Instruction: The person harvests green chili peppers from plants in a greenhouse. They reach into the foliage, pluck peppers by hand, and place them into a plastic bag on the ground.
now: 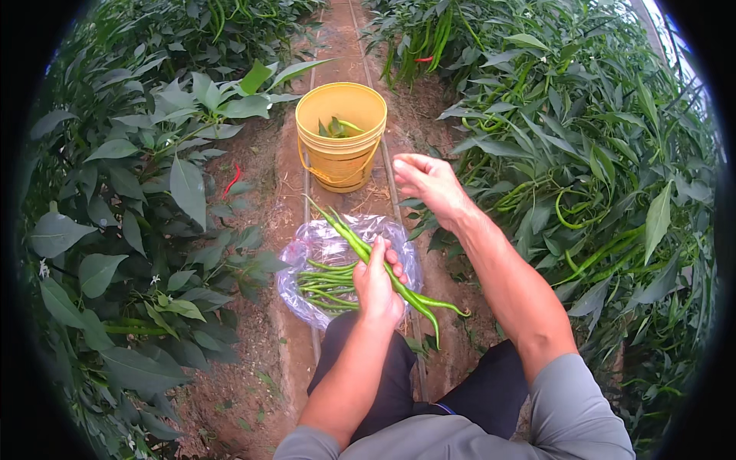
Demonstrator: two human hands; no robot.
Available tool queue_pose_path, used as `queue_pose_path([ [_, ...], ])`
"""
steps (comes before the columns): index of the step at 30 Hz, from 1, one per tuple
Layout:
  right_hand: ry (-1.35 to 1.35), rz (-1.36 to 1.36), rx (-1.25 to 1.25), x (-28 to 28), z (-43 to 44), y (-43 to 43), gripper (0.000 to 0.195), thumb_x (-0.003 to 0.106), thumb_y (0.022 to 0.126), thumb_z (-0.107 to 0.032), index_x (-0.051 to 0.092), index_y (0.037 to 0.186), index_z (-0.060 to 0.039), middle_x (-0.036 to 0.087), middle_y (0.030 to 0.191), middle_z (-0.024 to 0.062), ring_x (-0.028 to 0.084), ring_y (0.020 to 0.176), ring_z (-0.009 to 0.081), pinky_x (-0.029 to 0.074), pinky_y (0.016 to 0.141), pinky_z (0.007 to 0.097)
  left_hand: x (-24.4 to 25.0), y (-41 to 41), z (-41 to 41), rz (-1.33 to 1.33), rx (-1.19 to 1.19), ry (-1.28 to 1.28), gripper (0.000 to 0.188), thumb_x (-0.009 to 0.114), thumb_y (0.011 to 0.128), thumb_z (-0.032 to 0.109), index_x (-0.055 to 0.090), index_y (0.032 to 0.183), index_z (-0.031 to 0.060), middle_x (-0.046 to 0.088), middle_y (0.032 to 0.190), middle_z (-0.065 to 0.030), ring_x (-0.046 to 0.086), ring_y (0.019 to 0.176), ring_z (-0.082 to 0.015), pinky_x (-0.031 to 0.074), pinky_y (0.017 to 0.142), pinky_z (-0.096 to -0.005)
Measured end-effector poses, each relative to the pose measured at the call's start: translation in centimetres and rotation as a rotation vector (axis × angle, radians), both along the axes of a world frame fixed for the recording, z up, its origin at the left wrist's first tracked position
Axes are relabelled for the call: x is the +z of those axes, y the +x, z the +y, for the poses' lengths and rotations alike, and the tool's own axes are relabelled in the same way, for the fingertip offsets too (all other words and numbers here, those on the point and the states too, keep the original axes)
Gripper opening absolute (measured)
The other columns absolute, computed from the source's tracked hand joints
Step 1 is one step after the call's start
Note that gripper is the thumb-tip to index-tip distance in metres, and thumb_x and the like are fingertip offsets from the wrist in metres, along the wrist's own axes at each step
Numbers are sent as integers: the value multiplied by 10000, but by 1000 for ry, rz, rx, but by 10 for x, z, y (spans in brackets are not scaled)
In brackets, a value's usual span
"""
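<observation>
My left hand [379,284] is closed around several long green chili peppers [414,296], which slant across the palm and stick out at both ends. Below that hand lies a clear plastic bag [296,253], its mouth spread wide, with more green peppers [325,284] laid side by side in it. My right hand [422,181] is raised to the right of a yellow bucket [342,144], fingers bent and thumb near them; no pepper shows in it. Inside the bucket are a few leaves and at least one green pepper.
Leafy pepper plants [132,190] line the left side, and more plants [535,144] with hanging green peppers stand on the right. Two thin rails [363,52] run along the dirt path under the bucket and bag. A red pepper [231,181] shows at the left plants' edge.
</observation>
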State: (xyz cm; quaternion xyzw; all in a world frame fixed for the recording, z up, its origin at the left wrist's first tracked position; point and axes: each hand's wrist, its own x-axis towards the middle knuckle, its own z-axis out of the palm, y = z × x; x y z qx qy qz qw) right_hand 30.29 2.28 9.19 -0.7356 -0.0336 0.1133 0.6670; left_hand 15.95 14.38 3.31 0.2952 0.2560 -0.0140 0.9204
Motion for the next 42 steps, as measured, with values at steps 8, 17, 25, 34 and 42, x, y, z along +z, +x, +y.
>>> queue_pose_path([
  [8,-431,129,-281,-94,-207,-307,356,737,992,-205,719,1267,20,787,1080,129,721,934,136,586,848,313,16,-30,-24,-137,-104,249,215,635,1080,329,597,1046,120,523,784,50,458,645,-64,376,549,-245],
  [17,13,19,-1443,-136,-395,-456,181,715,1004,-183,767,1026,-11,750,845,32,627,676,70,511,597,248,5,-110,-108,-740,-590,993,341,634,1056,173,557,754,36,535,608,-31,450,475,-94,336,453,-257],
  [25,285,-49,-1901,-186,-554,-464,230,686,1038,-245,765,1136,-53,761,936,15,639,764,73,557,654,258,-26,-141,-191,-1084,-1110,1300,152,780,808,-90,658,818,0,627,677,-91,575,579,-177,473,562,-320],
  [34,283,-9,-1603,-196,-671,-407,221,704,976,-169,793,1107,-14,778,981,51,662,845,115,535,774,295,-49,-171,-261,-863,-1330,1339,183,763,926,91,688,795,-11,519,610,-22,446,579,-99,395,537,-301],
  [42,135,-79,-1531,-193,-680,-386,300,664,1024,-227,761,1221,-22,779,1147,59,693,1053,158,546,906,317,-37,-185,-315,-872,-1521,1370,144,794,923,89,722,852,-14,551,625,-48,494,587,-133,428,559,-334],
])
